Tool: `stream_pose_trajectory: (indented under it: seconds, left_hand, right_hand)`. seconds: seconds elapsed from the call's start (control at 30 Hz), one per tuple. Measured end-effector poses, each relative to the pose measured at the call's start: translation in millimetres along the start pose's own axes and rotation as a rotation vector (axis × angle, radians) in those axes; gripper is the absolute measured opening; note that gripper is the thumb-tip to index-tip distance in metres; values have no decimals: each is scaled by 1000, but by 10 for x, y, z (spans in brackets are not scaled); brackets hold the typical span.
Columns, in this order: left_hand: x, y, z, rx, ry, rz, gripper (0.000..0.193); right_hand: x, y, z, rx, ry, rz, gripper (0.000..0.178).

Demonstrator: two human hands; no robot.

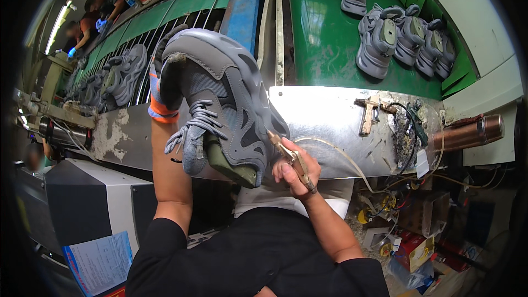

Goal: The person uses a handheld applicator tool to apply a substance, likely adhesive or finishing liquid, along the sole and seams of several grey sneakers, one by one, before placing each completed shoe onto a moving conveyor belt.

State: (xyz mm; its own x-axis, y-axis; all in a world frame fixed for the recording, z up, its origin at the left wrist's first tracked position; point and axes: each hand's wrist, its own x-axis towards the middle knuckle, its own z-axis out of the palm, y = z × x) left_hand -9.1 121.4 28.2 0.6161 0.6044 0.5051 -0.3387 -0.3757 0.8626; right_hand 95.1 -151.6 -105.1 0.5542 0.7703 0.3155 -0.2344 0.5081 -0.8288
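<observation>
My left hand (159, 96), in an orange and grey glove, is closed on a large grey sneaker (234, 110), its fingers partly hidden behind the shoe. The sneaker is tilted, laces loose, with a green shoe last (231, 165) showing in its opening. In my bare right hand (301, 173) is a slim brass-coloured nozzle gun (294, 158), fingers wrapped round it. Its tip is close to the lower sole edge of the sneaker; whether it touches I cannot tell. A pale thin hose (344, 159) runs off to the right behind that hand.
Several grey sneakers (379, 41) stand on a green conveyor belt (324, 33) at the far right. More sneakers (129, 74) line the rollers at left, where co-workers (88, 25) stand. A pistol-shaped tool (367, 115) lies on the metal ledge (313, 110) beside a copper-coloured cylinder (467, 133).
</observation>
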Motion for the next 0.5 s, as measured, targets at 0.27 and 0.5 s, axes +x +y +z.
stream_pose_trajectory:
  seconds: [0.27,0.5]
  left_hand:
    - [-144,-87,-114,29,50,-47,50]
    - [-600,-353,-674,116,274,-203,47]
  right_hand:
    - [-69,28,-22,59,27,116,44]
    - [-67,42,-5,159,66,226,44]
